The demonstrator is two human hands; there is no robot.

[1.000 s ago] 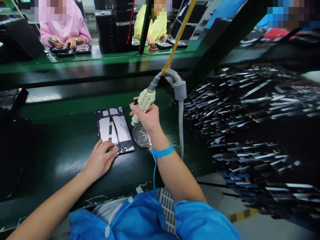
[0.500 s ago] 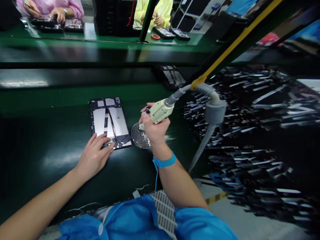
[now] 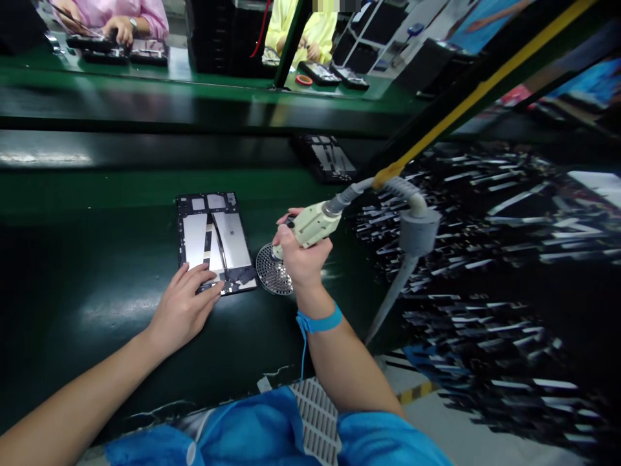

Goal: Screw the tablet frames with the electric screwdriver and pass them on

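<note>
An opened tablet (image 3: 237, 244) lies on the dark green bench, its silver inner plates, black frame and ribbon cables showing. My left hand (image 3: 187, 304) rests on its lower left corner, fingers stretched over the edge. My right hand (image 3: 305, 255) is wrapped around a pale cream electric screwdriver (image 3: 314, 224), which has a grey cord at its upper end. The screwdriver slants down over a round perforated metal disc (image 3: 272, 272), close by the tablet's right side. Fingers and handle hide the tool's tip, so I cannot tell whether it touches the disc.
A second opened tablet (image 3: 332, 158) lies further back. To the right are dense rows of dark, silvery strip-like parts (image 3: 490, 349). A grey cable joint (image 3: 420, 233) hangs from a yellow strap (image 3: 436, 133). Across the bench, co-workers in pink (image 3: 150, 16) and yellow sleeves (image 3: 325, 26) handle devices.
The whole view has shifted slightly, so bench items appear a little lower. Both hands keep their places, on the tablet and on the screwdriver.
</note>
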